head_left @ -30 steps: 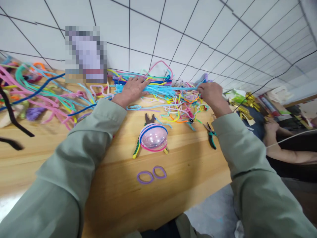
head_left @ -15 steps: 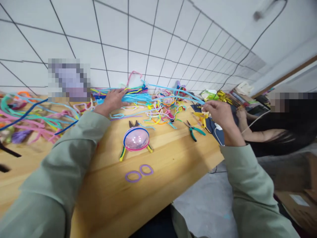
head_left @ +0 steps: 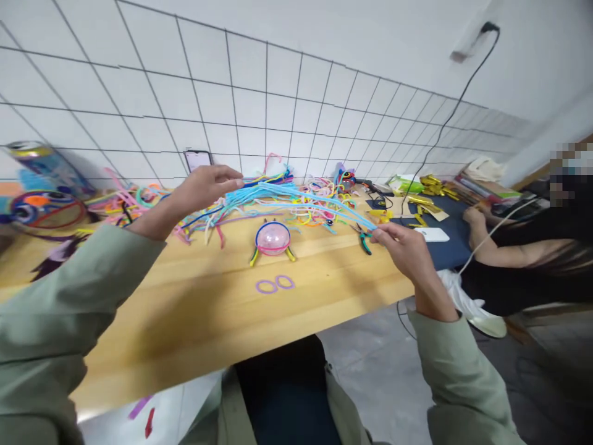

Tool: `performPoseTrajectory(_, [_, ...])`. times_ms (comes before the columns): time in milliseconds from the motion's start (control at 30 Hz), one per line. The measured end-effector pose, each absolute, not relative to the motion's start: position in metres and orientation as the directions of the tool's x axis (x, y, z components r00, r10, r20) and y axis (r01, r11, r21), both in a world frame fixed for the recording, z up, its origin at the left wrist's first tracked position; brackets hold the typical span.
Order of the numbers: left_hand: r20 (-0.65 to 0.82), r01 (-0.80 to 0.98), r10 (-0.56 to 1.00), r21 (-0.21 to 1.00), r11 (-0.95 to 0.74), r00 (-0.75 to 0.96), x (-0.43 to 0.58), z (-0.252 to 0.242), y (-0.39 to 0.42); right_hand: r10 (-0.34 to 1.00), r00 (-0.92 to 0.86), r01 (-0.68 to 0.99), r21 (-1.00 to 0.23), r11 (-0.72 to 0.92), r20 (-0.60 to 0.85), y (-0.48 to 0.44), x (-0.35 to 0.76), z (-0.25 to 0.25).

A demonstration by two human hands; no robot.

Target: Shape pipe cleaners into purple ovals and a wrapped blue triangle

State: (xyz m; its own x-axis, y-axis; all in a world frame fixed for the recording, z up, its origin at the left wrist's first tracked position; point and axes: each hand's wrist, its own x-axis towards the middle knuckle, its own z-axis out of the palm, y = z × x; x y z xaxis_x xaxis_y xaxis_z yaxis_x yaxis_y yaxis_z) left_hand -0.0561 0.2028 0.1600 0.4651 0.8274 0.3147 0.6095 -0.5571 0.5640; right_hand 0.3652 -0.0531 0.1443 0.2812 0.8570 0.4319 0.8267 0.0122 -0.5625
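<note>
My right hand [head_left: 403,247] pinches the ends of a few light-blue pipe cleaners [head_left: 343,213], which stretch left to the pile. My left hand [head_left: 206,191] is open, its fingers reaching out beside the left end of a bundle of blue pipe cleaners [head_left: 262,193]. Whether its fingertips touch the bundle I cannot tell. In front lies a clear plastic ball [head_left: 273,240] with a blue and a pink band around it, resting on yellow-and-green handled pliers [head_left: 291,254]. Two purple rings [head_left: 266,287] lie nearer to me.
Teal-handled pliers [head_left: 364,242] lie near my right hand. A can [head_left: 50,167] and a phone [head_left: 197,159] stand towards the wall. Colourful pipe cleaners spread along the back. At right, another person's arm [head_left: 509,250] rests over a dark blue mat [head_left: 456,247] holding a white device [head_left: 433,235].
My view has shifted, showing more of the table's left side. My left hand has lifted off the bundle, and my right hand has drawn the light-blue pipe cleaners lower, towards me.
</note>
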Motion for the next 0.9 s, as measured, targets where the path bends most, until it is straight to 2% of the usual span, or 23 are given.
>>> performPoseTrajectory(167, [0.311, 0.54, 0.832, 0.646, -0.539, 0.459, -0.073, 0.17, 0.081, 0.902, 0.131, 0.836, -0.535, 0.122, 0.411, -0.085, 0.337, 0.143])
performPoseTrajectory(300, [0.233, 0.477, 0.816, 0.714, -0.513, 0.529, -0.07, 0.172, 0.016, 0.916, 0.011, 0.851, -0.484, 0.202, 0.401, -0.107, 0.316, 0.146])
performPoseTrajectory(500, [0.032, 0.305, 0.605, 0.842, -0.446, 0.796, -0.045, 0.146, -0.028, 0.898, -0.189, 0.827, -0.429, 0.364, 0.397, -0.126, 0.288, 0.137])
performPoseTrajectory(600, [-0.012, 0.184, 0.41, 0.905, -0.383, 0.912, -0.027, 0.119, -0.034, 0.9, -0.244, 0.806, -0.44, 0.396, 0.362, -0.125, 0.273, 0.133])
performPoseTrajectory(667, [-0.077, 0.167, 0.349, 0.957, -0.236, 0.934, -0.017, 0.1, -0.034, 0.912, -0.195, 0.781, -0.505, 0.366, 0.36, -0.118, 0.267, 0.132])
performPoseTrajectory(733, [-0.149, 0.164, 0.379, 0.986, -0.007, 0.913, -0.009, 0.086, -0.032, 0.923, -0.057, 0.697, -0.647, 0.311, 0.382, -0.107, 0.264, 0.131])
performPoseTrajectory(833, [-0.19, 0.067, 0.457, 0.96, 0.27, 0.869, 0.0, 0.076, -0.03, 0.931, 0.154, 0.413, -0.878, 0.243, 0.33, -0.085, 0.259, 0.121])
performPoseTrajectory(900, [-0.222, 0.029, 0.473, 0.924, 0.381, 0.853, 0.007, 0.076, -0.028, 0.961, 0.158, 0.234, -0.954, 0.186, 0.226, -0.073, 0.251, 0.109])
